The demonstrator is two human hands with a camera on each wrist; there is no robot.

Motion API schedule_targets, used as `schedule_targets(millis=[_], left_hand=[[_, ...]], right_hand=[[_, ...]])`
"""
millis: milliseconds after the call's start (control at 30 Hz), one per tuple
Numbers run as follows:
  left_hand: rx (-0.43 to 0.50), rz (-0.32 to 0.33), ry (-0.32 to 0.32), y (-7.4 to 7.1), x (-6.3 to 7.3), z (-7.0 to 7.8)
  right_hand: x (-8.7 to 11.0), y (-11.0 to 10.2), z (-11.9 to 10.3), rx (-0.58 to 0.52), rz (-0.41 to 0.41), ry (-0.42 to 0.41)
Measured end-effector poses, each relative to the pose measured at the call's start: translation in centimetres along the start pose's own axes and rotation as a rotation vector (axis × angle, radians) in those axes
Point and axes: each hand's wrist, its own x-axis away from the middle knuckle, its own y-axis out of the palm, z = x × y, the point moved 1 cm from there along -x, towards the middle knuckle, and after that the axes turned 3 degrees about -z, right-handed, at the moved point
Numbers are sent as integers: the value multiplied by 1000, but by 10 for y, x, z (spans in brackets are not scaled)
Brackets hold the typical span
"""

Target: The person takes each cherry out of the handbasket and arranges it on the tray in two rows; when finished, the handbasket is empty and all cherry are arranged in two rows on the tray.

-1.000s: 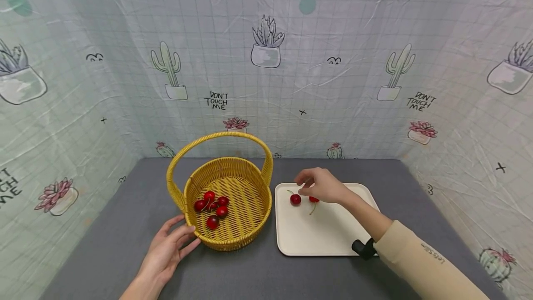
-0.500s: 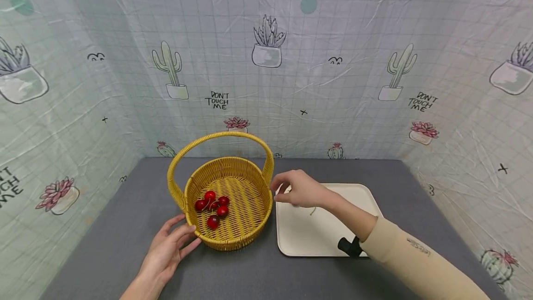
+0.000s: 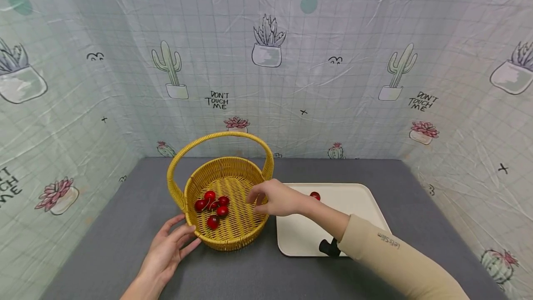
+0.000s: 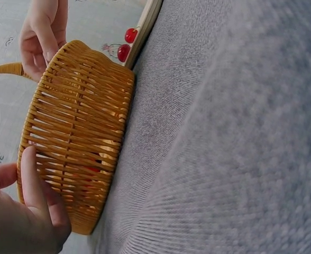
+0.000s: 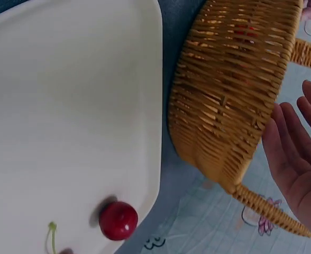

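Observation:
The yellow wicker basket point(image 3: 226, 240) stands upright, its tall handle arching over several red cherries point(image 3: 222, 211) inside. My left hand point(image 3: 164, 249) rests against its near left side, fingers spread and fairly straight on the outer wall and rim. Over the right part of the opening hovers my right hand point(image 3: 275, 198), fingers bent and thumb apart from the index finger in the head view. I cannot tell whether a cherry sits hidden in it. To the right lies a cream tray point(image 3: 295, 237) with a cherry point(image 5: 118, 220) and a second stemmed cherry point(image 4: 130, 35) on it.
A black wrist-worn device point(image 3: 331, 247) hangs under the right sleeve point(image 3: 383, 249), over the tray's near edge. The basket and tray stand close together on a grey cloth surface point(image 3: 233, 277). A patterned curtain point(image 3: 266, 87) encloses the back and sides.
The right hand has moved left from over the tray, past its left edge, to over the basket. The left hand, basket and cherries inside it look the same.

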Motion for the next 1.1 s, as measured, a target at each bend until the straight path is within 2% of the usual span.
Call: schedule_targets(millis=[300,467,700,1100], left_hand=[[1,1,3,0,0,0],[1,0,2,0,0,0],[-3,4,6,1,-1,-1],[-7,1,7,0,-2,-1]], right_hand=[[-20,16,2,16,-46,3],[-33,21,8,40,-28,27],[-50,31,13,3,-14,57],[-73,53,15,40,6,109]])
